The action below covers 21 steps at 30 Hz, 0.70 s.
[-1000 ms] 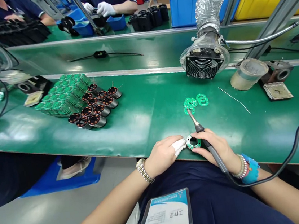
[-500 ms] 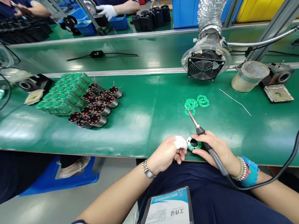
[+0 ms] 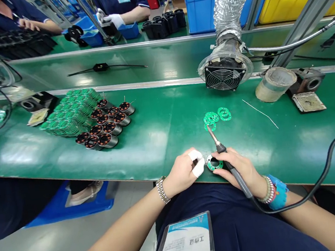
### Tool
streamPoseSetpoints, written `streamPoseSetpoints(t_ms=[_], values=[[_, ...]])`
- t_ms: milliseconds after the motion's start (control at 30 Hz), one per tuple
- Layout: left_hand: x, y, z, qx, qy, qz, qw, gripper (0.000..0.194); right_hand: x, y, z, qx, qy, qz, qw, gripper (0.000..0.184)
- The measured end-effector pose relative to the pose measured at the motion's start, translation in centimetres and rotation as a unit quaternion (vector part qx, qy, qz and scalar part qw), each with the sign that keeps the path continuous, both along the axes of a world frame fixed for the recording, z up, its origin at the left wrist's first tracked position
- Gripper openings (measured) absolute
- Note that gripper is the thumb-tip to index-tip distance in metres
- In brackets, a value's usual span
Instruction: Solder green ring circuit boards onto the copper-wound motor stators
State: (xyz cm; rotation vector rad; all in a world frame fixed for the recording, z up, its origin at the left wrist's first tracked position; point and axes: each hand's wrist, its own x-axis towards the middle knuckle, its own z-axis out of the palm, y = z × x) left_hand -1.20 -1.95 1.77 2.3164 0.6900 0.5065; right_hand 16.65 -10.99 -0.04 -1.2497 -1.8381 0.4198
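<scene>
My left hand (image 3: 185, 170), with white tape on two fingertips, pinches the left edge of a small green ring-shaped circuit board (image 3: 213, 163) near the front edge of the green bench (image 3: 162, 134). My right hand (image 3: 240, 167) is closed round a soldering iron (image 3: 224, 153) whose tip points away from me, and its fingers also touch the ring board's right side. The iron's black cable (image 3: 321, 182) loops off to the right. A few more green ring boards (image 3: 217, 117) lie just beyond the iron's tip.
A heap of green boards (image 3: 68, 113) and several copper-wound stators (image 3: 106, 123) sit at the left. A fume extractor fan (image 3: 225, 73) on a foil duct, a tape roll (image 3: 274, 83), a sponge tray (image 3: 308, 102) and a solder wire (image 3: 259, 112) lie to the right. Other people work across the conveyor.
My left fingers have curled and shifted on the ring board's edge, now showing two taped fingertips. The right hand and iron have barely moved; the view drifted slightly.
</scene>
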Motion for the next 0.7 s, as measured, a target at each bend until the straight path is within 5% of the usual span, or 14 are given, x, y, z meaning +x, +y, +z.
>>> streamPoseSetpoints(t_ms=[167, 367, 500, 600, 700], values=[[-0.3, 0.1, 0.8, -0.074, 0.010, 0.008, 0.997, 0.016, -0.1, 0.0, -0.1, 0.000, 0.005, -0.002, 1.000, 0.032], [-0.8, -0.2, 0.1, -0.037, 0.027, -0.030, 0.998, 0.015, -0.1, -0.1, -0.3, -0.002, 0.011, -0.002, 1.000, 0.032], [0.5, -0.9, 0.0, -0.049, 0.033, 0.027, 0.998, 0.014, -0.1, -0.1, -0.3, 0.002, 0.009, 0.001, 1.000, 0.032], [1.2, -1.3, 0.0, -0.218, 0.018, 0.096, 0.971, 0.019, -0.1, -0.1, -0.3, 0.014, 0.009, 0.001, 1.000, 0.031], [0.8, -1.3, -0.3, -0.482, -0.031, 0.096, 0.870, 0.024, -0.2, 0.0, -0.4, 0.014, 0.009, -0.001, 1.000, 0.031]])
